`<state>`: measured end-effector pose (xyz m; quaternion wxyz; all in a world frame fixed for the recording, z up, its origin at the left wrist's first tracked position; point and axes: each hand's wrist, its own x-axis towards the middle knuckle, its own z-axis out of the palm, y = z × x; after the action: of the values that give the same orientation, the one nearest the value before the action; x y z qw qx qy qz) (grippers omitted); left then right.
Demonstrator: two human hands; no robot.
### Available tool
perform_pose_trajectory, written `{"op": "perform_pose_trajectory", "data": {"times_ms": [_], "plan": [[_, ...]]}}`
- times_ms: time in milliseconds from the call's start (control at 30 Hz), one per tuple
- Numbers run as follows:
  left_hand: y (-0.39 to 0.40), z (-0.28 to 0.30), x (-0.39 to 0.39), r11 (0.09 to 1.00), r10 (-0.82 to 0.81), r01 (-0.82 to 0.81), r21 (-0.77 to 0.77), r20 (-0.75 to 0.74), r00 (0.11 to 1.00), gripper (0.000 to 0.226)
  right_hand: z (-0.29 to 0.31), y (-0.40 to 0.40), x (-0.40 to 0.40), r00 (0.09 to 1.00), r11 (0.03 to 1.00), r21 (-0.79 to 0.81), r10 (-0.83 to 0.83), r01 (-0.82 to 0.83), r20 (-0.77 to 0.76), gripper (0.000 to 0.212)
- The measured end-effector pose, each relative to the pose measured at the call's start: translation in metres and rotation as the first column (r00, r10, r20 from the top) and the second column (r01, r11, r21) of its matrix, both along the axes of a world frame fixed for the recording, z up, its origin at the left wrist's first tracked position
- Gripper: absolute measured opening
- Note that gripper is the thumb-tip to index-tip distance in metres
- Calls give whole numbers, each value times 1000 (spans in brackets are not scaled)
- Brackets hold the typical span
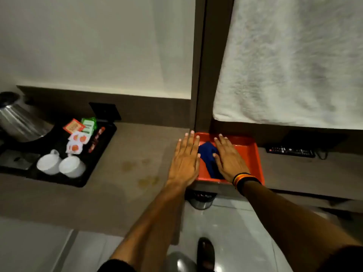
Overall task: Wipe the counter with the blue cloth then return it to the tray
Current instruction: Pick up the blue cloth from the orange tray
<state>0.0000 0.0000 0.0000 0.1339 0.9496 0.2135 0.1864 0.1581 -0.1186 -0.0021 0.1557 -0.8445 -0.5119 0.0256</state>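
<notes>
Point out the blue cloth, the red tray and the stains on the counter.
blue cloth (207, 154): head view, on its exposed middle between the hands.
red tray (253, 152): head view, right wall.
stains (128, 165): head view, the upper yellowish blotch.

- The blue cloth (208, 156) is partly hidden under the right hand (228, 159).
- The kettle (17, 118) is cut by the left edge.
- The sachets' (80, 134) print is unreadable.

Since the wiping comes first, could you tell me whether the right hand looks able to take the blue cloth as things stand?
Probably yes: the right hand lies flat over the blue cloth in the open red tray, nothing covering it.
</notes>
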Motion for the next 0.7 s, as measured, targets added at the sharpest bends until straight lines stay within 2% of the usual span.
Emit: {"op": "perform_pose_trajectory", "data": {"times_ms": [67,167,300,433,533,633,700], "plan": [[2,-24,18,996,38,-38,-85,-4,999,63,-26,15,18,996,998,-46,34,-38,-87,61],[-1,-61,31,981,88,-104,-163,-100,991,61,-67,33,37,985,983,-171,35,-64,-166,66],[2,-95,42,987,116,-139,-80,-249,962,62,-104,50,52,976,943,-320,26,-96,-214,69],[5,-104,49,988,148,-156,4,-348,926,63,-123,57,51,970,934,-348,-6,-81,-242,68],[4,-104,49,988,133,-151,-27,-336,932,64,-126,60,50,972,942,-334,-49,-31,-228,80],[6,-92,46,986,97,-127,-109,-251,963,63,-116,62,56,940,963,-268,-92,1,-328,71],[6,-82,39,984,90,-117,-137,-185,979,62,-105,61,58,936,978,-207,-87,15,-340,70]]}}
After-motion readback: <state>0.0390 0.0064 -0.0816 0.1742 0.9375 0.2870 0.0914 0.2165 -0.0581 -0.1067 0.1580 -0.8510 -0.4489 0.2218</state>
